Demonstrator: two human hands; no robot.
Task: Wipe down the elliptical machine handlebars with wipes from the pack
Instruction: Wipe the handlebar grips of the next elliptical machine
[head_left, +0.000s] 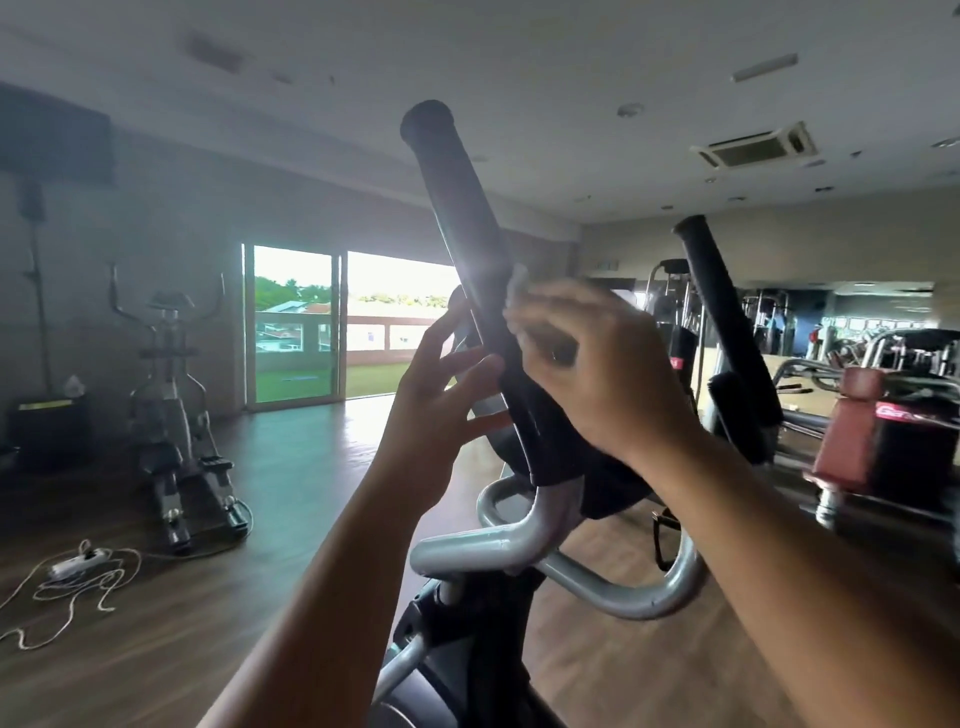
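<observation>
A black foam-covered handlebar (457, 208) of the elliptical rises up and to the left through the middle of the view. My right hand (597, 364) holds a white wipe (517, 291) against the bar's right side, about halfway up the grip, and is blurred. My left hand (441, 384) is at the bar's left side with fingers spread and mostly straight, touching or nearly touching the grip. A second black handlebar (727, 312) stands to the right. Silver fixed handles (519, 535) curve below my hands. No wipe pack is in view.
Another elliptical (176, 415) stands at the left on the wooden floor, with a white power strip and coiled cable (78, 566) in front of it. A glass sliding door (311, 322) lies behind. Red-padded weight machines (872, 431) fill the right.
</observation>
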